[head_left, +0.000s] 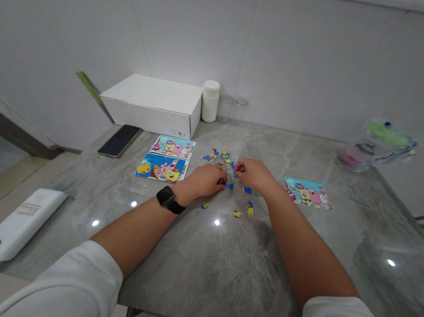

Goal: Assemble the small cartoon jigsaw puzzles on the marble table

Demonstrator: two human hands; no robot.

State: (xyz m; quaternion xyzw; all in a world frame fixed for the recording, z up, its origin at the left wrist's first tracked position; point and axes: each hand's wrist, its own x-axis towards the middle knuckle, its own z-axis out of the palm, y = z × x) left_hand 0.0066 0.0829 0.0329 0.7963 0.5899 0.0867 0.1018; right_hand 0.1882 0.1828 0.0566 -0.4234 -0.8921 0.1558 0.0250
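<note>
Closest in on the grey desk (217, 269), three small, knobbly puzzle pieces (237, 214) lie apart from one another, splashed with yellow and blue! Just beyond, the left hand (204, 182) and the right hand (254, 175) are down low, both curled inward, blue pieces (247, 190) lying right beside them, and whether either pinches one I can't tell. Past them spreads a loose scatter (225, 155) of bright, flat pieces, blue, yellow and red, with a colourful cartoon card (173, 147) off to the left.
</note>
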